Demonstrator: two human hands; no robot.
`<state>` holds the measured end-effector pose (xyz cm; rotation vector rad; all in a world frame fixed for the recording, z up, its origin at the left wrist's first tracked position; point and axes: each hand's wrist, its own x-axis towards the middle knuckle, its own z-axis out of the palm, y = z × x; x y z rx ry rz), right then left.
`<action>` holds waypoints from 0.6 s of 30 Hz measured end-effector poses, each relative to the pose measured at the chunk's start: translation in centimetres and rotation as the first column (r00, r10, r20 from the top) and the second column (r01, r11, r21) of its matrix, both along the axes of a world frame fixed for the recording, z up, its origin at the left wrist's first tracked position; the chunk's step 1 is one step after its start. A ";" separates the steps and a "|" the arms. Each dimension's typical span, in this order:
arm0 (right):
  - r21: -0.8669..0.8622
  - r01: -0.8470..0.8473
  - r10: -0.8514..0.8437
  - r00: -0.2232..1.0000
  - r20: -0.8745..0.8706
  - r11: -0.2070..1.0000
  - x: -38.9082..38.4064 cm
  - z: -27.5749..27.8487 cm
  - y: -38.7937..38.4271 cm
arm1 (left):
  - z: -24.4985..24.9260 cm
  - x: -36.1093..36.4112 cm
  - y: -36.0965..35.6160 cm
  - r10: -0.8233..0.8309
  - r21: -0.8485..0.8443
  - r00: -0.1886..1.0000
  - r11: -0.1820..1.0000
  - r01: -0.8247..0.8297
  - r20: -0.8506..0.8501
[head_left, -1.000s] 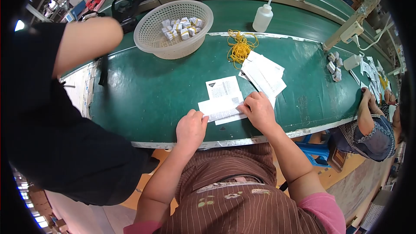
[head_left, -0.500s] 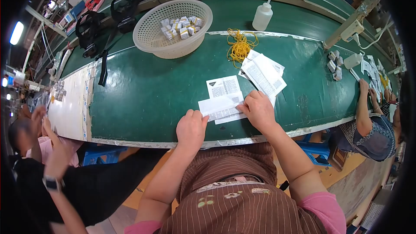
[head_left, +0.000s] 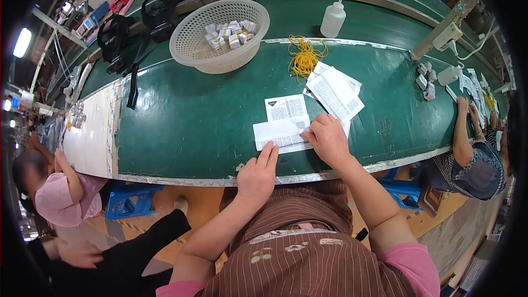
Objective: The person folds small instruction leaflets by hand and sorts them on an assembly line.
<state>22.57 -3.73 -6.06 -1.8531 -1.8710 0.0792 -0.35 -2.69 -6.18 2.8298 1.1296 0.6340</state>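
A printed paper sheet (head_left: pixel 281 132), folded over at its near part, lies on the green table in front of me. My left hand (head_left: pixel 257 173) rests at its near edge with two fingers stretched out onto the fold. At the sheet's right end, my right hand (head_left: pixel 328 138) pinches the folded edge between thumb and fingers. Just beyond my right hand is a loose stack of printed papers (head_left: pixel 334 92). Yellow rubber bands (head_left: pixel 307 59) lie in a tangled heap against the stack's far side.
A white perforated basket (head_left: pixel 184 44) with several banded paper bundles stands at the back left. A squeeze bottle (head_left: pixel 333 20) stands at the back. Small bundles (head_left: pixel 426 81) lie at the right, near a co-worker's arms (head_left: pixel 463 132). Other people are at the left.
My left hand has moved right along the sheet's near edge, and its fingers have stretched out. My right hand has barely moved. The dark-clothed person at the left has shifted lower.
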 end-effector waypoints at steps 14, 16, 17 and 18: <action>-0.152 -0.307 0.311 0.950 0.005 0.939 -4.4 1.5 -3.8 | 0.7 -0.3 1.2 -0.049 -0.106 0.998 0.993 0.046 -0.027; -0.125 -0.241 0.248 0.967 0.050 0.962 -3.6 1.4 -4.4 | 1.8 -1.0 1.5 -0.041 -0.144 0.998 0.989 0.033 -0.055; -0.135 -0.206 0.215 0.975 0.053 0.969 -3.3 1.5 -4.8 | 1.8 -1.4 1.6 -0.043 -0.134 0.998 0.990 0.037 -0.046; -0.137 -0.196 0.206 0.977 0.063 0.971 -2.9 1.5 -4.9 | 1.7 -1.8 2.1 -0.049 -0.119 0.998 0.992 0.045 -0.035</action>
